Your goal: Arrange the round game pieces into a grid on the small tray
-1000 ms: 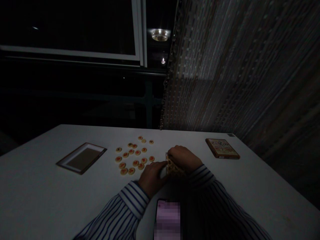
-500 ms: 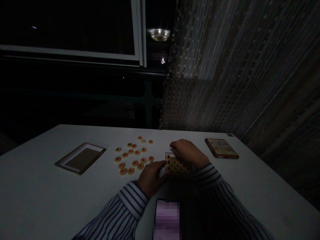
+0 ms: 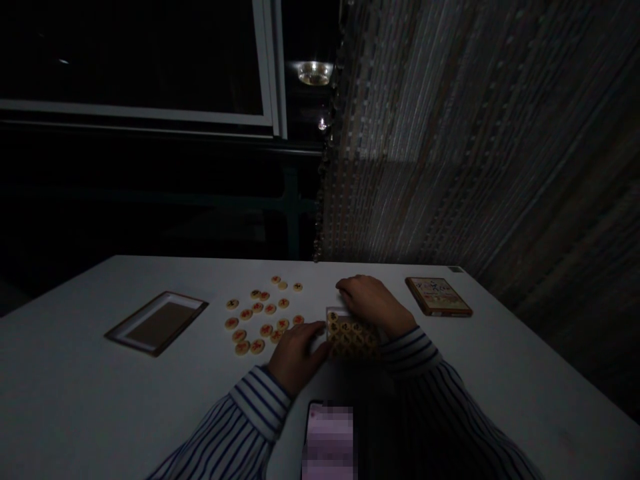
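Observation:
A small open box (image 3: 328,317) sits on the table in front of me, packed with rows of round Chinese chess pieces (image 3: 356,338) bearing dark characters. My left hand (image 3: 297,353) grips its left side, thumb near the front and fingers toward the back. Over the box's far right part lies my right hand (image 3: 375,303), fingers bent and held together past the far edge. Its thumb and whatever it may hold are hidden. Left of the box, loose chess pieces (image 3: 257,307) are scattered, mostly with red characters and a few with dark ones.
On the left lies a shallow box lid (image 3: 165,320), inner side up. A flat printed box (image 3: 439,296) rests at the right. A phone (image 3: 330,440) lies nearest me on the white table (image 3: 90,400). A bead curtain (image 3: 410,167) hangs behind the table.
The whole view has shifted slightly. Both hands stay at the box in nearly the same pose, and the loose pieces keep their layout.

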